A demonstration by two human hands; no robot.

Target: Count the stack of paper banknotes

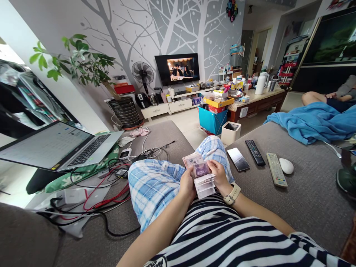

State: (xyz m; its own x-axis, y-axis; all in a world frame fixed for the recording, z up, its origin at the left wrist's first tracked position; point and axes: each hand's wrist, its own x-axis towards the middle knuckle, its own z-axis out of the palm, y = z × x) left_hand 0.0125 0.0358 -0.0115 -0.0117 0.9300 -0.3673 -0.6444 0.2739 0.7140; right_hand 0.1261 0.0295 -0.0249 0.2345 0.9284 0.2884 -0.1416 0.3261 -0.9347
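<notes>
Both my hands hold a small bundle of banknotes [200, 170] above my lap. The upper notes are purple-pink, and a figure 5 shows on one. Below them, several pale, whitish slips [205, 185] fan downward toward my belly; whether these are notes or paper I cannot tell. My left hand [187, 182] pinches the bundle's left edge with the thumb on top. At the right edge, my right hand [218, 172] grips the notes between thumb and fingers, and a cream-banded watch [233, 193] sits on that wrist. The fingers behind the bundle are partly hidden.
On the sofa to the right lie a phone [238, 159], a black remote [255, 152], a beige remote [276, 170] and a white mouse [286, 165]. To the left are an open laptop [89, 150] and tangled cables [108, 200]. Another person's leg [314, 98] shows at far right.
</notes>
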